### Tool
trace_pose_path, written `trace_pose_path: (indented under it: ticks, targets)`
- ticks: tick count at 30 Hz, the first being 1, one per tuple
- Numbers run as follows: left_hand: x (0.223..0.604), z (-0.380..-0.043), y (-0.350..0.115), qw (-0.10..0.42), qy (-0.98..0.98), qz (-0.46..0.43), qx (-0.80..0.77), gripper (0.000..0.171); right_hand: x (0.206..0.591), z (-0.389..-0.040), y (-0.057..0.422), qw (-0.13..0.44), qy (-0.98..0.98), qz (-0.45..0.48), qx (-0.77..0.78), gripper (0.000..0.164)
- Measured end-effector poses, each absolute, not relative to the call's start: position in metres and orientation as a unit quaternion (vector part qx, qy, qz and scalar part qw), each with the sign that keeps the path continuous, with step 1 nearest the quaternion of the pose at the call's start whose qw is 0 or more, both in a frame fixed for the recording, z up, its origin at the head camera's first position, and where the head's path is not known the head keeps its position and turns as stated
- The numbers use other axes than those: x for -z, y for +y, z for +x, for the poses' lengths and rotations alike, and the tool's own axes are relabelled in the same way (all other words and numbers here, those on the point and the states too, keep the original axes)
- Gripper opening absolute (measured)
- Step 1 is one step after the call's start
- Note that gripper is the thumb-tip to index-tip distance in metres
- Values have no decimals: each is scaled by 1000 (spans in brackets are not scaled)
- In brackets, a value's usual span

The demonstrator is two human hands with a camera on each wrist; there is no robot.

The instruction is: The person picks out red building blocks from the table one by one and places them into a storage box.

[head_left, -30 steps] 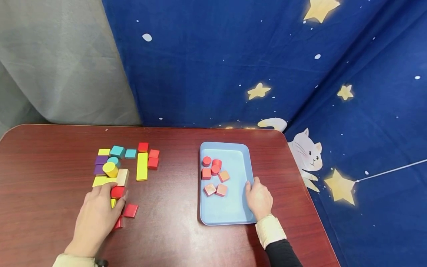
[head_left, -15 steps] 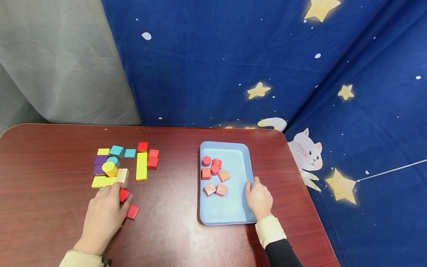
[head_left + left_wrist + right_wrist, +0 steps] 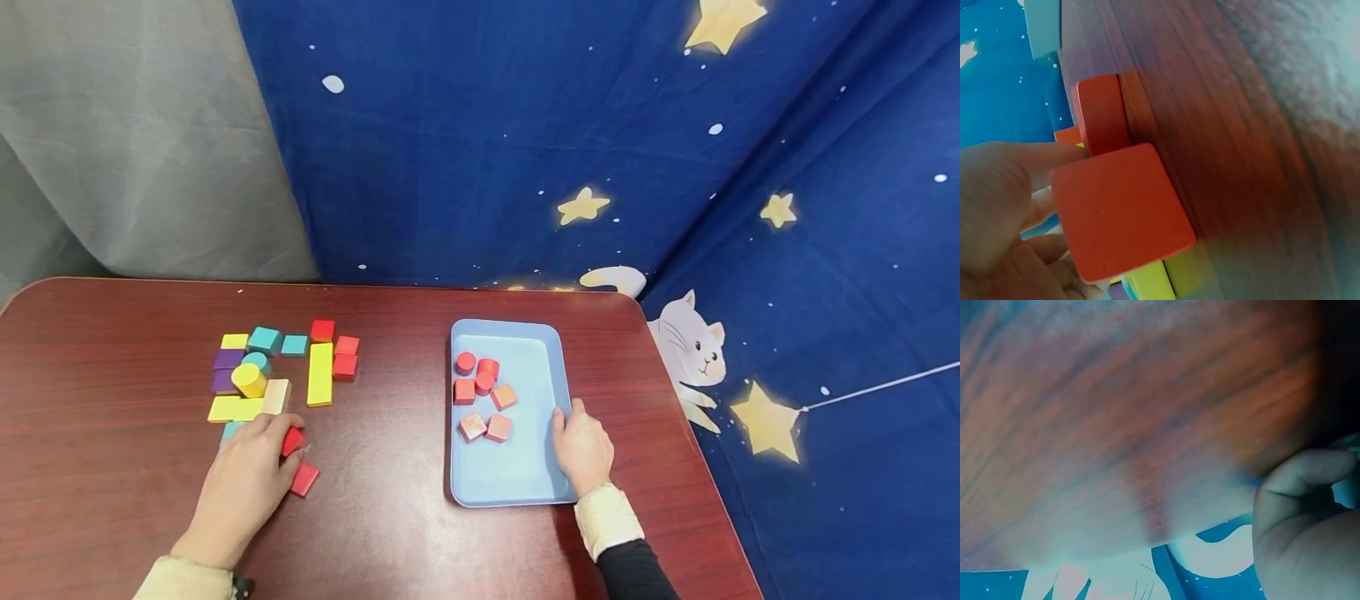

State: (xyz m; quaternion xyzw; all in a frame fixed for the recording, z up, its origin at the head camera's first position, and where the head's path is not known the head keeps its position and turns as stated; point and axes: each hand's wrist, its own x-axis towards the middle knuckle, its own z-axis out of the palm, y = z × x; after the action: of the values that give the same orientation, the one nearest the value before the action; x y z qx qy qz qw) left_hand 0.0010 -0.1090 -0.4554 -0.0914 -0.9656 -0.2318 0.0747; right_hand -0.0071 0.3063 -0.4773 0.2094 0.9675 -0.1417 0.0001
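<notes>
red straight-edged block (image 3: 292,442) of painted-looking wood sits pinched between the thumb and forefinger of the left hand (image 3: 243,479), at the near right of a multicoloured cluster of blocks (image 3: 247,409). just beside the thumb we see a second red, flat-faced block (image 3: 304,480). compared with a second ago, hand and both red blocks have shifted rightward, uncovering a teal block (image 3: 230,432). we judge that the pinched piece is coming away from the cluster; we cannot tell whether it is lifted. the right hand (image 3: 585,446) grips a pale blue rectangular tray (image 3: 513,483) by its rim, thumb inside; the red pieces (image 3: 465,392) within lie unchanged.
</notes>
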Motion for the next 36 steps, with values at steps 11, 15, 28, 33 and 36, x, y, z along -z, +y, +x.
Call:
trace_pose_path:
  ticks: [11,15,28,33,36]
  targets:
    - [443,-4,-88,88,-945,-113,294,40,474,-11,302,7,968,207,144,47]
    - [436,-6,-71,83,-941,-125,303,39,473,-11,302,9,967,208,145,48]
    - [414,-16,5,45,-924,-161,345,36,478,-9,306,5,966,212,145,47]
    - [415,-19,27,32,-913,-169,369,37,477,-8,306,5,966,215,145,47]
    - [415,-21,39,5,-908,-174,380,43,477,-7,307,3,966,215,144,47]
